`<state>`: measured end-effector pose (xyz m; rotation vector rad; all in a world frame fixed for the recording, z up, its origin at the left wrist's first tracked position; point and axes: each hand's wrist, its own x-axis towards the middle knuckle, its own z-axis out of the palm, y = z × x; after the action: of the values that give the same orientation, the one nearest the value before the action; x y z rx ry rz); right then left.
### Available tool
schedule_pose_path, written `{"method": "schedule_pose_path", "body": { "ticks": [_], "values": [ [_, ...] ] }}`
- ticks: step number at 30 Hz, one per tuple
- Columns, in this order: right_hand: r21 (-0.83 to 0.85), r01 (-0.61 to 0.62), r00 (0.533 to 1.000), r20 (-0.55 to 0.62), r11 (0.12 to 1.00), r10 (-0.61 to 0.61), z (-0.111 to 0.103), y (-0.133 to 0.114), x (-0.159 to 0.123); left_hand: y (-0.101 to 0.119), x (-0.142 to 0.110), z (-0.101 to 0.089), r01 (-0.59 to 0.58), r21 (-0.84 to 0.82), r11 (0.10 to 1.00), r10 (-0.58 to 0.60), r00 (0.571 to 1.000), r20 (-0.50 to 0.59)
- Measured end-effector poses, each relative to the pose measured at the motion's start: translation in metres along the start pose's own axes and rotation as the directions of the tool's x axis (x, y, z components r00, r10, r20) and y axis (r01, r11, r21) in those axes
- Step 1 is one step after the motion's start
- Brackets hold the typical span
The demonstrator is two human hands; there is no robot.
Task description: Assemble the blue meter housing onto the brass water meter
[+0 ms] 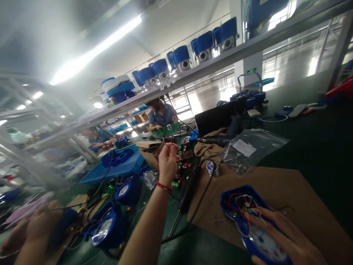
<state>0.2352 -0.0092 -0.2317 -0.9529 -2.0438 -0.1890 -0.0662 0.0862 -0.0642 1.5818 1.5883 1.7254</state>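
Note:
My left hand (168, 160) reaches forward over a pile of small wired parts (185, 167), beside an open cardboard box (147, 152). Its fingers are pinched together; what is between them is too small to make out. At the lower right, my right hand (289, 235) grips a blue meter housing (244, 195), fingers across its top and thumb at the near edge. Red, white, yellow and black wires show inside the housing. Under it lies a flat cardboard sheet (286, 184). A soldering iron (190, 187) with a black handle lies between my arms.
A solder spool (212, 168) and a clear plastic bag (248, 151) lie beyond the cardboard. Blue meters (107, 228) and a blue tray (118, 167) stand left. A co-worker's blurred hands (41, 224) are at far left. Overhead, a shelf (193, 75) carries several meters.

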Motion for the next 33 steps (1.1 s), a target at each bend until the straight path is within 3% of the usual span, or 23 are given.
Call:
{"method": "schedule_pose_path", "body": {
  "ticks": [2, 4, 6, 8, 10, 12, 13, 15, 17, 24, 26, 29, 33],
  "values": [
    [-0.004, 0.004, 0.999, 0.051, 1.000, -0.004, -0.009, -0.006, 0.007, -0.018, 0.022, -0.024, 0.029, 0.190, 0.981, -0.029, 1.000, -0.005],
    [0.000, -0.032, 0.995, 0.094, 0.999, 0.032, -0.016, -0.013, 0.014, -0.028, 0.026, -0.037, 0.030, 0.356, 0.934, -0.029, 1.000, -0.010],
    [0.015, -0.073, 0.990, 0.124, 0.997, 0.070, -0.020, -0.019, 0.018, -0.026, 0.007, -0.037, -0.015, 0.443, 0.897, -0.007, 0.999, 0.048],
    [0.037, -0.110, 0.984, 0.145, 0.993, 0.104, -0.022, -0.023, 0.020, -0.016, -0.028, -0.026, -0.111, 0.436, 0.893, -0.001, 0.969, 0.248],
    [0.063, -0.157, 0.974, 0.175, 0.986, 0.144, -0.024, -0.025, 0.021, -0.003, -0.069, -0.008, -0.208, 0.357, 0.911, -0.021, 0.840, 0.542],
    [0.088, -0.203, 0.960, 0.215, 0.975, 0.181, -0.025, -0.026, 0.021, 0.004, -0.102, 0.011, -0.246, 0.304, 0.920, -0.059, 0.681, 0.730],
    [0.095, -0.216, 0.954, 0.233, 0.972, 0.189, -0.025, -0.025, 0.021, 0.006, -0.113, 0.020, -0.232, 0.283, 0.931, -0.077, 0.631, 0.772],
    [0.098, -0.214, 0.955, 0.230, 0.972, 0.187, -0.026, -0.025, 0.020, 0.004, -0.124, 0.032, -0.183, 0.238, 0.954, -0.089, 0.586, 0.805],
    [0.091, -0.200, 0.957, 0.229, 0.975, 0.175, -0.025, -0.025, 0.020, 0.002, -0.123, 0.039, -0.134, 0.175, 0.975, -0.066, 0.582, 0.811],
    [0.089, -0.208, 0.944, 0.280, 0.974, 0.175, -0.025, -0.029, 0.026, -0.005, -0.112, 0.054, -0.132, -0.045, 0.990, 0.112, 0.566, 0.817],
    [0.085, -0.192, 0.949, 0.271, 0.978, 0.162, -0.026, -0.028, 0.026, -0.011, -0.117, 0.061, -0.057, -0.099, 0.994, 0.113, 0.601, 0.791],
    [0.086, -0.187, 0.950, 0.268, 0.979, 0.158, -0.027, -0.024, 0.023, -0.022, -0.127, 0.073, 0.164, -0.182, 0.970, 0.016, 0.697, 0.717],
    [0.080, -0.180, 0.947, 0.285, 0.980, 0.150, -0.029, -0.020, 0.022, -0.022, -0.127, 0.083, 0.469, -0.341, 0.815, -0.194, 0.775, 0.602]
  ]
}}
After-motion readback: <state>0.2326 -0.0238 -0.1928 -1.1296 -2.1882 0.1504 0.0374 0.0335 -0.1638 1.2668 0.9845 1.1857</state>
